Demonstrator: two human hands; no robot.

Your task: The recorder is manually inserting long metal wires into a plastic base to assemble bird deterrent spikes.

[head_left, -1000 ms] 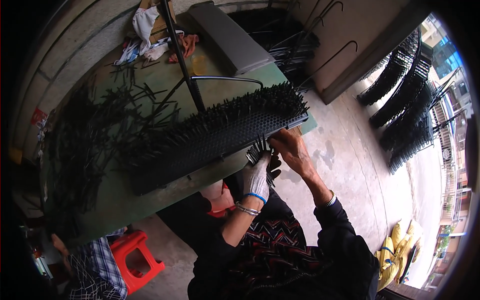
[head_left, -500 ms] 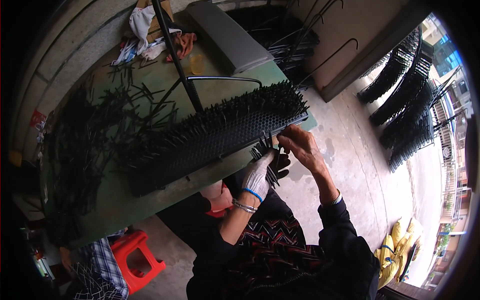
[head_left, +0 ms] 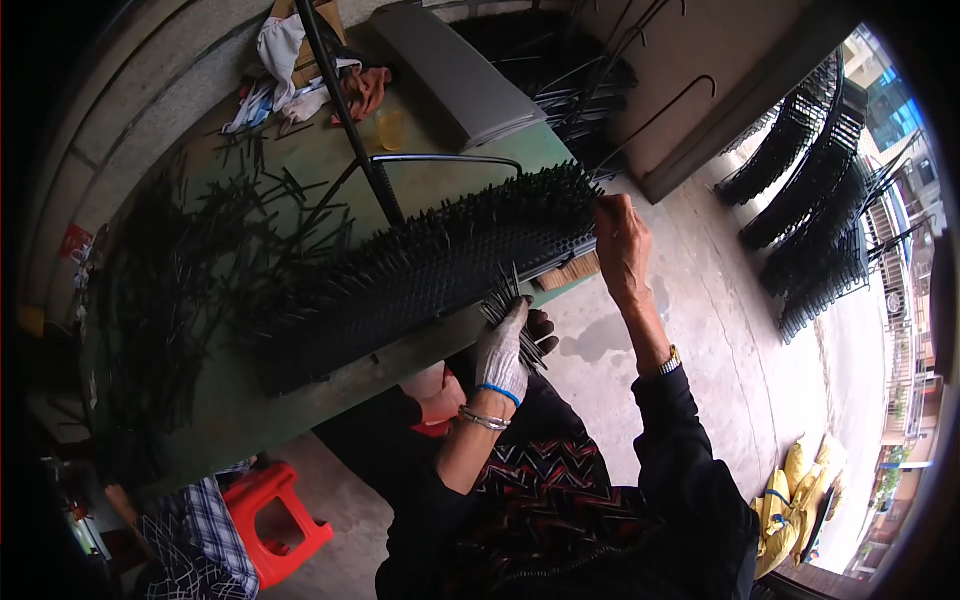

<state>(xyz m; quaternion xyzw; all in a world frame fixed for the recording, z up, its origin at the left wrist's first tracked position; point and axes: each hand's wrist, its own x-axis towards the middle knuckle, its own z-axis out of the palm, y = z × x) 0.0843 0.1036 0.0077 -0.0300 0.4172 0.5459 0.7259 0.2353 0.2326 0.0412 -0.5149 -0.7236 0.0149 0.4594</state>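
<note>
A long black perforated panel (head_left: 430,280) lies slantwise along the near edge of the table. Rows of short black sticks (head_left: 470,215) stand up from its far side, and its near strip of holes is bare. My left hand (head_left: 506,352), in a white knit glove with dark fingertips, is closed around a bundle of loose black sticks (head_left: 497,300) just in front of the panel. At the panel's right end, my bare right hand (head_left: 625,250) is closed in a pinch against the outermost sticks. What its fingertips hold is hidden.
Loose black sticks (head_left: 190,280) cover the left of the green table (head_left: 300,420). A bent black metal rod (head_left: 345,110) rises behind the panel. Grey sheets (head_left: 460,70), rags (head_left: 370,95) and a yellow cup (head_left: 392,130) sit farther back. A red stool (head_left: 275,515) stands lower left, beside another person's sleeve.
My right hand has moved up and away from my left hand to the panel's right end. My left hand has shifted slightly left with its bundle. The panel's right end looks tilted up.
</note>
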